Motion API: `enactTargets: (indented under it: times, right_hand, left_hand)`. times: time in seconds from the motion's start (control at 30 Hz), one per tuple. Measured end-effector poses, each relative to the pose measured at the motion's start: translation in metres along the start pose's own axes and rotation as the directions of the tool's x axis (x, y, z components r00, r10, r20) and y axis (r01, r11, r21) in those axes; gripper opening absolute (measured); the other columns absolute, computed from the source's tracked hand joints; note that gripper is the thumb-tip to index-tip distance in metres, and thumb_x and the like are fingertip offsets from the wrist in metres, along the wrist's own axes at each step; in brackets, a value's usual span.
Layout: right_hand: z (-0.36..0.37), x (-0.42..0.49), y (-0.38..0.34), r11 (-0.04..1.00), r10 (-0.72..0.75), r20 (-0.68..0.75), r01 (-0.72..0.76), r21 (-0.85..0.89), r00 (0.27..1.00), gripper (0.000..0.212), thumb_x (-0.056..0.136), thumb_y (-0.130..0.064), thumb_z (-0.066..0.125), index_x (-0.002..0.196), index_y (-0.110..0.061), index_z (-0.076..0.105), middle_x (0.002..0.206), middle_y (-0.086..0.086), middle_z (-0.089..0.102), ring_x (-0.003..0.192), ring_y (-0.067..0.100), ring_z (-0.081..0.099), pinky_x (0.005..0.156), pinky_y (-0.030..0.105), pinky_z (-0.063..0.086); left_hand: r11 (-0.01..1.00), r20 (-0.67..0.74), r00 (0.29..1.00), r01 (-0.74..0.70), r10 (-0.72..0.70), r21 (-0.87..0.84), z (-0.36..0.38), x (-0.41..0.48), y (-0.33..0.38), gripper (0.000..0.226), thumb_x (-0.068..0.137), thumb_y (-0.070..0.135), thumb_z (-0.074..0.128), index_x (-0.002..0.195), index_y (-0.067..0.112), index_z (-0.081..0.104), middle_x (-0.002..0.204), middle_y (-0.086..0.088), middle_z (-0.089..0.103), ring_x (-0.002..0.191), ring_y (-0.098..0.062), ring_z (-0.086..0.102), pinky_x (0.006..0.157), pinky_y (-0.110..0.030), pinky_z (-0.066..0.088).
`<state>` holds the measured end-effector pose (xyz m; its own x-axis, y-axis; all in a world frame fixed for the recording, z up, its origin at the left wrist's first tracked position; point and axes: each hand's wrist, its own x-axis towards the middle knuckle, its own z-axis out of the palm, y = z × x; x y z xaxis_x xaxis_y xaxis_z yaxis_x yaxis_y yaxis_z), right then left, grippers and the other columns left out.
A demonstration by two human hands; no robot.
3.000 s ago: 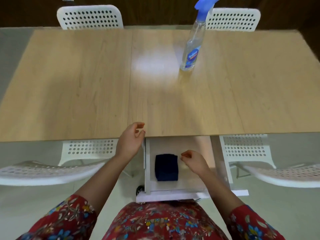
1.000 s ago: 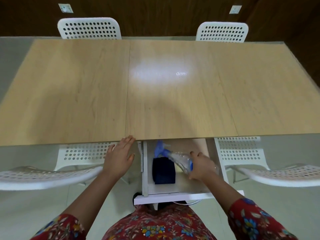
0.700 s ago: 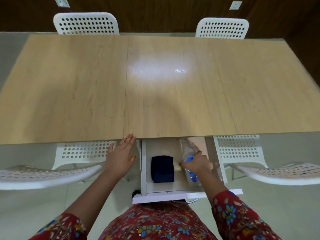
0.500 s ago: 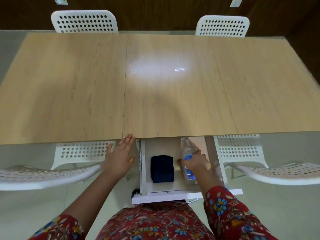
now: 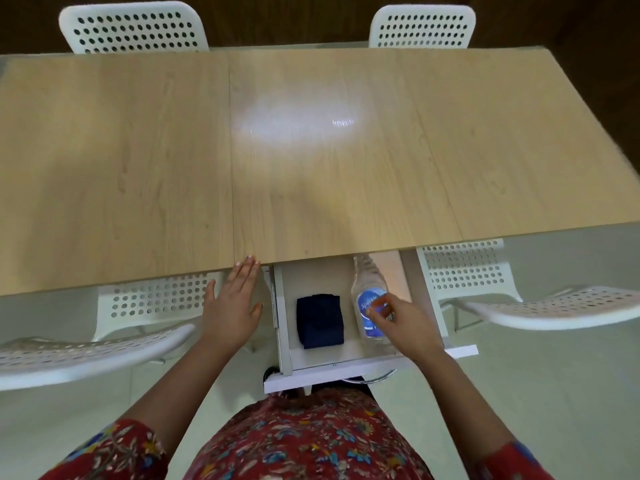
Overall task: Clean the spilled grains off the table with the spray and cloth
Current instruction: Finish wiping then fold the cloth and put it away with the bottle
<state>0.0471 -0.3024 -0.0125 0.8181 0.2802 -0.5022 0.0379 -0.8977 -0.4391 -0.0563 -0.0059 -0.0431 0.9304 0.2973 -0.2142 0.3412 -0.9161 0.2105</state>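
Fingers (image 5: 246, 270) straight, our left hand (image 5: 230, 306) reaches the tabletop's (image 5: 138, 168) near edge; our right hand's (image 5: 405, 323) curled fingers touch the spray bottle (image 5: 366, 282) in the drawer (image 5: 311, 368), grip unclear.

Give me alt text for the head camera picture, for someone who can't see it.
A person's right hand touches a spray bottle lying in an open white drawer under a wooden table, beside a folded dark blue cloth. The left hand is flat, fingertips at the table's edge; white perforated chairs stand around.
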Motion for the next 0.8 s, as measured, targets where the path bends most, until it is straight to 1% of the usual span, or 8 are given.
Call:
enactTargets:
  times: [0.03, 0.1, 0.2, 0.3, 0.4, 0.5, 0.63, 0.8]
  right_hand:
    - [-0.005, -0.019, 0.002, 0.991, -0.072, 0.060, 0.064, 0.121, 0.996, 0.014, 0.093, -0.043, 0.058, 0.094, -0.030, 0.062, 0.086, -0.008, 0.068, 0.077, 0.009, 0.065, 0.074, 0.032, 0.052]
    - [-0.007, -0.056, 0.004, 0.956, -0.172, 0.285, 0.089, 0.281, 0.943, 0.016, 0.097, -0.031, 0.055, 0.090, -0.024, 0.067, 0.083, -0.004, 0.070, 0.074, 0.005, 0.065, 0.073, 0.027, 0.053]
    - [0.019, -0.076, 0.021, 0.984, -0.155, 0.473, 0.179, -0.006, 0.867, 0.030, 0.102, -0.028, 0.043, 0.123, -0.030, 0.063, 0.124, -0.010, 0.064, 0.112, 0.008, 0.058, 0.096, 0.027, 0.045]
    - [0.048, -0.068, 0.031, 0.923, -0.108, 0.434, 0.252, -0.289, 0.894, 0.044, 0.100, -0.022, 0.037, 0.143, -0.034, 0.044, 0.141, -0.002, 0.053, 0.125, 0.022, 0.050, 0.098, 0.034, 0.043]
    - [0.061, -0.057, 0.033, 0.856, -0.097, 0.368, 0.266, -0.442, 0.925, 0.043, 0.100, -0.021, 0.038, 0.140, -0.035, 0.047, 0.137, 0.002, 0.056, 0.121, 0.027, 0.054, 0.095, 0.034, 0.045]
    - [0.066, -0.046, 0.039, 0.817, -0.110, 0.332, 0.275, -0.507, 0.937, 0.036, 0.099, -0.022, 0.041, 0.129, -0.030, 0.060, 0.125, 0.002, 0.064, 0.114, 0.026, 0.059, 0.090, 0.032, 0.047]
    - [0.070, -0.025, 0.039, 0.783, -0.178, 0.270, 0.302, -0.543, 0.946, 0.028, 0.099, -0.024, 0.040, 0.107, -0.021, 0.066, 0.105, 0.002, 0.068, 0.099, 0.026, 0.063, 0.069, 0.029, 0.040]
    - [0.067, 0.010, 0.027, 0.811, -0.206, 0.145, 0.252, -0.528, 0.968, 0.029, 0.098, -0.026, 0.041, 0.105, -0.023, 0.069, 0.099, -0.001, 0.070, 0.091, 0.023, 0.065, 0.071, 0.029, 0.045]
  left_hand:
    - [1.000, 0.010, 1.000, 0.000, -0.001, 0.014, 0.000, 0.000, 0.000, 0.079, 0.094, 0.033, 0.053, 0.155, 0.024, 0.003, 0.158, 0.014, -0.009, 0.148, -0.006, 0.005, 0.116, -0.050, 0.015]
    - [1.000, 0.025, 1.000, 0.002, -0.003, 0.029, 0.000, 0.001, 0.002, 0.080, 0.094, 0.035, 0.052, 0.154, 0.023, 0.000, 0.158, 0.013, -0.011, 0.148, -0.007, 0.002, 0.116, -0.050, 0.015]
    - [1.000, 0.023, 1.000, 0.009, -0.009, 0.007, 0.000, 0.000, 0.004, 0.082, 0.092, 0.035, 0.055, 0.155, 0.021, 0.003, 0.160, 0.010, -0.005, 0.149, -0.011, 0.004, 0.115, -0.053, 0.018]
    - [1.000, 0.042, 0.999, 0.022, -0.023, 0.012, -0.001, 0.002, 0.005, 0.082, 0.094, 0.039, 0.053, 0.155, 0.021, 0.002, 0.161, 0.009, -0.005, 0.149, -0.011, 0.003, 0.116, -0.052, 0.016]
    - [1.000, 0.027, 0.999, 0.028, -0.028, 0.012, -0.005, 0.003, 0.007, 0.079, 0.094, 0.040, 0.052, 0.155, 0.021, 0.005, 0.162, 0.008, -0.001, 0.149, -0.012, 0.006, 0.116, -0.052, 0.014]
    - [0.999, 0.024, 0.999, 0.030, -0.031, 0.028, -0.006, 0.002, 0.006, 0.076, 0.095, 0.042, 0.048, 0.155, 0.023, 0.005, 0.162, 0.009, 0.000, 0.149, -0.011, 0.007, 0.115, -0.052, 0.012]
    - [0.999, 0.021, 0.999, 0.049, -0.050, 0.016, -0.006, 0.002, 0.009, 0.073, 0.097, 0.046, 0.044, 0.155, 0.024, 0.005, 0.162, 0.009, 0.001, 0.148, -0.011, 0.008, 0.115, -0.051, 0.010]
    - [0.997, 0.014, 0.997, 0.073, -0.073, 0.002, -0.006, 0.002, 0.014, 0.068, 0.099, 0.050, 0.036, 0.155, 0.025, 0.006, 0.162, 0.010, 0.001, 0.148, -0.010, 0.007, 0.116, -0.050, 0.009]
